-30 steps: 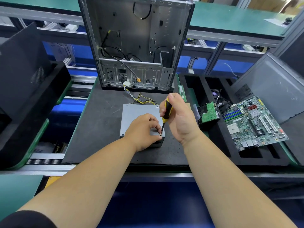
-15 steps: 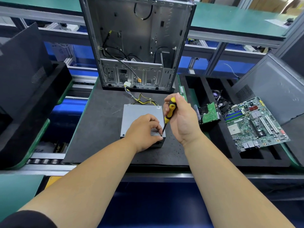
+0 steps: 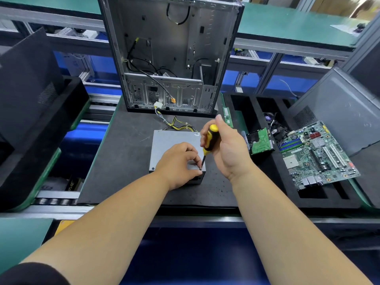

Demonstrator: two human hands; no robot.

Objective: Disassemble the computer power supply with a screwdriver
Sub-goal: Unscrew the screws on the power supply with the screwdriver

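Behind the power supply (image 3: 172, 140) stands an open case (image 3: 172, 54), motherboard (image 3: 316, 155) rightward.

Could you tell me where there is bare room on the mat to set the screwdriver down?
Bare mat lies left of the power supply, and in front of it. Crowded: its cables behind, the foam tray on the right.

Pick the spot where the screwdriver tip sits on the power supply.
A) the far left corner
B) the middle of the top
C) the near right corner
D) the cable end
C: the right hand holds the screwdriver with its tip at the near right corner of the power supply, beside the fingertips of the left hand.
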